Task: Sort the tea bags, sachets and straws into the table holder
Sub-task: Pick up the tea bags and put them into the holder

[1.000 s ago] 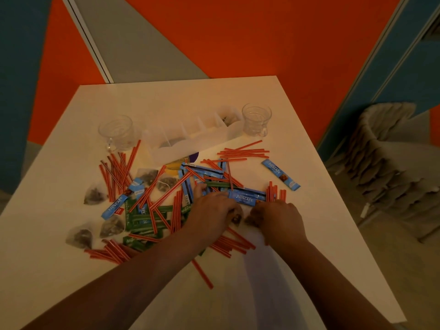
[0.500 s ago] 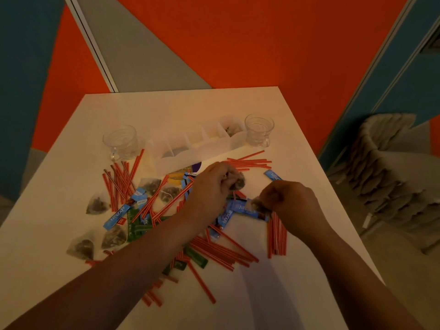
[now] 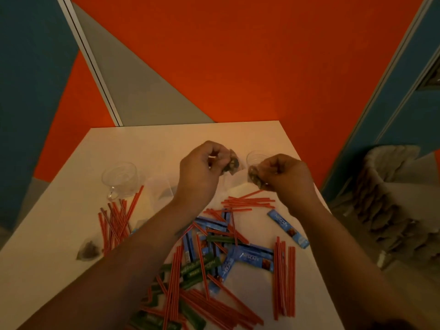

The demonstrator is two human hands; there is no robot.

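My left hand (image 3: 200,172) is raised over the far part of the table, pinching a clear pyramid tea bag (image 3: 232,164). My right hand (image 3: 285,177) is level with it and grips a second tea bag (image 3: 254,178). The translucent white table holder (image 3: 159,191) lies mostly hidden behind my left forearm. Red straws (image 3: 284,277), blue Nescafe sachets (image 3: 252,254) and green sachets (image 3: 200,269) are scattered over the white table (image 3: 47,270). Another tea bag (image 3: 89,250) lies at the left.
A clear glass cup (image 3: 121,181) stands at the back left and another (image 3: 256,158) peeks between my hands. The table's right edge drops to the floor, where a grey ridged basket (image 3: 392,198) stands. Orange and blue walls are behind.
Both hands have lifted from the pile near the table's front and moved up toward the holder, each carrying a tea bag. The camera has tilted upward.
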